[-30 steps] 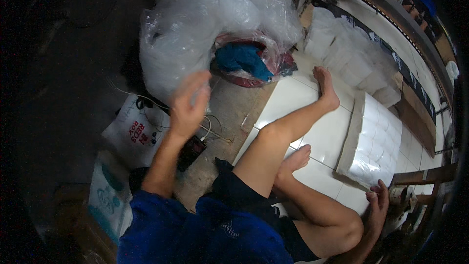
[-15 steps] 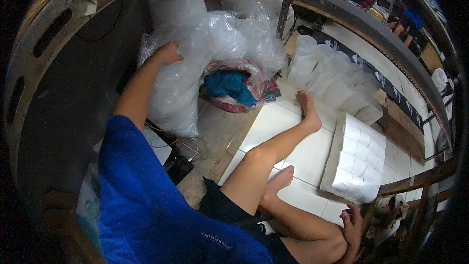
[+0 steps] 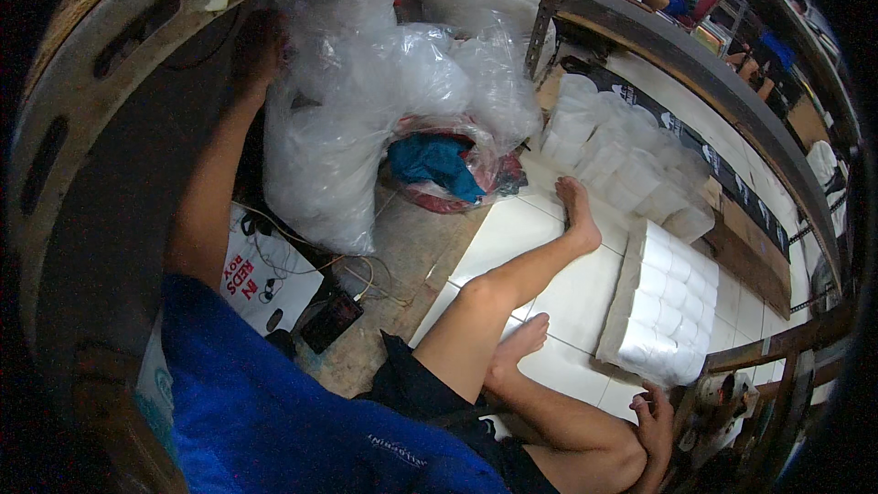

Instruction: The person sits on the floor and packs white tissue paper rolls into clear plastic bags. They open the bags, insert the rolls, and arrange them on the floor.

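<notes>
My left arm reaches far forward on the left. My left hand (image 3: 260,48) is in dark shadow at the left side of a big clear plastic bag (image 3: 320,165) stuffed with whitish material; its fingers are hard to make out, so I cannot tell whether it grips the bag. Low on the right, my right hand (image 3: 653,416) rests beside my bent knee. Its fingers are curled, with a small pale bit between them that I cannot identify. Beside the big bag, an open reddish plastic bag (image 3: 425,203) holds teal cloth (image 3: 430,163).
A wrapped pack of white rolls (image 3: 668,302) lies on the white tiles, right of my feet. Behind it are translucent white bundles (image 3: 626,151). A phone (image 3: 331,322) with cables lies at my left. A metal frame (image 3: 137,37) curves along the left; people sit beyond a raised platform (image 3: 677,46).
My left hand has moved up and left, from the front of the big bag to its shadowed far-left side. The view has shifted slightly, uncovering the phone and a white printed sheet. My right hand stays put.
</notes>
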{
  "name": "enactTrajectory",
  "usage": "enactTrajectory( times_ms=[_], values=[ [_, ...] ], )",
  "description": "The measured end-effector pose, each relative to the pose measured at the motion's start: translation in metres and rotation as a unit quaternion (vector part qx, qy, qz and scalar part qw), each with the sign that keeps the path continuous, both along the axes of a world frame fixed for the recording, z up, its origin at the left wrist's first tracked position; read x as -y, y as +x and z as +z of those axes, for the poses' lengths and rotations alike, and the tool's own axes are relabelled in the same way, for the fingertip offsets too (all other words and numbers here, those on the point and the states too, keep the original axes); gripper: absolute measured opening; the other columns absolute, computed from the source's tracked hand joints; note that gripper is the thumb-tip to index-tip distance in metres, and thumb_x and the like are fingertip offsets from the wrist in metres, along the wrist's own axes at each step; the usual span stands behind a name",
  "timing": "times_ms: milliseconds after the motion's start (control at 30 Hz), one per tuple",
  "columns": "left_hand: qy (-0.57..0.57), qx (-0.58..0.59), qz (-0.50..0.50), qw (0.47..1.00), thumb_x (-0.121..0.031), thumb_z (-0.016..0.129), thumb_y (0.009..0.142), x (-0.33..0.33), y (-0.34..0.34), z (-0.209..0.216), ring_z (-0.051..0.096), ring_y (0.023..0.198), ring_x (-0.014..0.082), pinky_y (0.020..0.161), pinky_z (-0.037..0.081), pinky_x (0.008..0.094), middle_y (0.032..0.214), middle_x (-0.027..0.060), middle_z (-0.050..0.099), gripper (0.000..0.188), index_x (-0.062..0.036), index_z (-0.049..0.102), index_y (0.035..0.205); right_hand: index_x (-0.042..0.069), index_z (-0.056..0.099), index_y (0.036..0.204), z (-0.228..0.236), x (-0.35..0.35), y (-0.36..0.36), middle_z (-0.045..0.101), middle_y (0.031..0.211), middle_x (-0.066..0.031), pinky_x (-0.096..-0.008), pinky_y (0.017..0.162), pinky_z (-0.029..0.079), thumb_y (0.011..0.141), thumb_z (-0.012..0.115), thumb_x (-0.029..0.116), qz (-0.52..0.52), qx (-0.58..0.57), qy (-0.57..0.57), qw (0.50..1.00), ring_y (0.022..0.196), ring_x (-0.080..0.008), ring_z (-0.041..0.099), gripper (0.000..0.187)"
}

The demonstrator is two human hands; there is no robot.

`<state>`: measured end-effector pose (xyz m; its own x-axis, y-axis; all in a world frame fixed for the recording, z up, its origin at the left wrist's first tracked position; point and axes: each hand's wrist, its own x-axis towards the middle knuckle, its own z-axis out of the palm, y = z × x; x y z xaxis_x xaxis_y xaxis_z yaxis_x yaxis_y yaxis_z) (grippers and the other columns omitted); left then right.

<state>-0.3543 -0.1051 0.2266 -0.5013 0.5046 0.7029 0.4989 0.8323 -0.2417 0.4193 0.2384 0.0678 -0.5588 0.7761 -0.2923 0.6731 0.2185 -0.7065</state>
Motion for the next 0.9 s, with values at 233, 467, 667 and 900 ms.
enactTrajectory(
  times_ms=[233,467,667,900],
  values=[
    [0.390,0.164,-0.305,0.853,-0.013,0.054,0.092,-0.016,0.203,0.017,0.056,0.098,0.0212,0.088,0.043,0.0327,0.111,0.0074,0.058,0.026,-0.0069,0.056,0.117,0.001,0.055,0.123,0.031,0.020,-0.015,0.063,0.101,-0.0170,-0.0351,0.082,0.048,0.087,0.062,0.018,0.024,0.003,0.084,0.996,0.092,-0.0247,0.061,0.041],
    [0.387,0.449,-0.612,0.523,-0.004,0.062,0.087,-0.050,0.372,0.004,0.055,0.103,0.0191,0.088,0.044,0.0334,0.114,0.0117,0.056,0.028,-0.0044,0.051,0.112,0.002,0.032,0.143,0.081,0.080,-0.096,0.049,0.132,-0.0195,-0.0372,0.094,0.045,0.076,0.074,0.009,0.098,-0.206,0.055,0.972,0.110,-0.0283,0.056,0.079],
    [0.209,0.477,-0.640,0.565,-0.010,0.062,0.089,-0.089,0.442,-0.037,0.058,0.087,0.0178,0.077,0.047,0.0307,0.096,0.0106,0.059,0.017,-0.0044,0.049,0.099,0.003,0.057,0.109,0.083,0.108,-0.169,0.053,0.121,-0.0184,-0.0498,0.105,0.034,0.064,0.075,0.006,0.231,-0.291,0.344,0.862,0.117,-0.0364,0.050,0.049],
    [0.434,0.570,-0.491,0.495,-0.015,0.055,0.096,-0.090,0.416,-0.059,0.052,0.075,0.0042,0.067,0.045,0.0212,0.084,0.0039,0.059,0.013,-0.0059,0.046,0.094,0.002,0.061,0.087,0.076,0.106,-0.109,0.054,0.100,-0.0126,-0.0357,0.068,0.050,0.073,0.070,0.002,0.129,-0.249,0.299,0.912,0.076,-0.0273,0.061,0.017]
  ],
)
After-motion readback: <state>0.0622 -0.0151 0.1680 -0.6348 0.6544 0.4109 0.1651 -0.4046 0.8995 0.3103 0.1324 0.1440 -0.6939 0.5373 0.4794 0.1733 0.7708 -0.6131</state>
